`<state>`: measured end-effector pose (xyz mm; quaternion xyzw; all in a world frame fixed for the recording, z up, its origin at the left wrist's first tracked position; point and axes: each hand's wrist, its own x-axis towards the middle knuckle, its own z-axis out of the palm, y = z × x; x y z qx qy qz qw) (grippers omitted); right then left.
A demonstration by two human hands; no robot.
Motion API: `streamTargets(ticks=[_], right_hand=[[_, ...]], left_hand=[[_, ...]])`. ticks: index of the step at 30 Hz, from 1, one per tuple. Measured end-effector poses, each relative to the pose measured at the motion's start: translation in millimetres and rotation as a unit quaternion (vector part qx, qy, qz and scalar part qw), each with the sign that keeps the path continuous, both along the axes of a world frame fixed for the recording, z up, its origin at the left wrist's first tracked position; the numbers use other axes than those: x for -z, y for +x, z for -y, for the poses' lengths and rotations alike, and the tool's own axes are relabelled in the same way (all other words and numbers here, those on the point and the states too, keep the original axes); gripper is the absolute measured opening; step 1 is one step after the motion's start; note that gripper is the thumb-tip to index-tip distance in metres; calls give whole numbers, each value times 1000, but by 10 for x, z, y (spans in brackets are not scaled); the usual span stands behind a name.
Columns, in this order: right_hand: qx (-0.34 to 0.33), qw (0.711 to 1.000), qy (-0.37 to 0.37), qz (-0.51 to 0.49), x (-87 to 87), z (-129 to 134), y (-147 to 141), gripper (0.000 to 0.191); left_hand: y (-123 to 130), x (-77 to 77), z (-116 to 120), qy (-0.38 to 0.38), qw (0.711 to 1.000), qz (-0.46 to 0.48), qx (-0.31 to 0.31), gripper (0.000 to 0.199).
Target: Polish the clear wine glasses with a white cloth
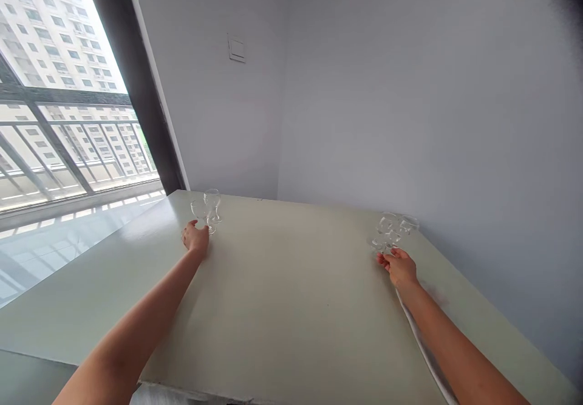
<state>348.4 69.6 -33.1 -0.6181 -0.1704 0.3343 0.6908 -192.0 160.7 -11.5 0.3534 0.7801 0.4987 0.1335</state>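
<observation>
My left hand (195, 237) is at the table's far left, its fingers and thumb curled round the lower part of a clear stemmed glass (198, 209). That glass leans to the left. Just behind it stands a second clear stemmed glass (212, 200), upright. On the right, my right hand (399, 265) has thumb and fingers pinched together at the near lower edge of a group of clear glasses (390, 228). Their outlines overlap, so I cannot tell their number or how each one stands. What lies between the right fingertips is mostly hidden.
Both hands rest over a pale, glossy table (291, 296) in a room corner. Grey walls (401, 89) rise behind and to the right, with a switch (237, 48) on the left one. A white cord-like strip (421, 341) runs beside my right forearm. A window (68, 107) is at left.
</observation>
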Motion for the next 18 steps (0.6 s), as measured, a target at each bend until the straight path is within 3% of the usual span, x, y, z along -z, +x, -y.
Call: streamTargets(ticks=[2, 4, 8, 11, 12, 15, 16, 18], right_hand=[[-21, 1000, -4, -12, -12, -60, -9, 32], [-39, 999, -8, -22, -5, -92, -39, 30], [-74, 997, -12, -24, 43, -55, -275, 26], [-161, 987, -4, -10, -9, 105, -690, 21], [-206, 979, 4, -5, -58, 183, -866, 20], [-328, 945, -4, -11, -258, 438, -1423, 25], [-369, 929, -6, -14, -324, 513, -1596, 27], [-436, 900, 5, -16, -424, 629, -1894, 28]], left_hand=[[107, -19, 144, 23, 1000, -8, -18, 38], [267, -32, 291, 45, 999, -11, 6, 36], [741, -27, 564, 57, 990, 3, 131, 31], [1176, -9, 785, 43, 968, 16, 245, 26], [1321, -6, 867, 38, 954, 17, 296, 27], [1708, -21, 1120, 31, 874, -13, 485, 38], [1813, -33, 1199, 29, 854, -22, 520, 42], [1978, -56, 1329, 28, 846, -23, 532, 46]])
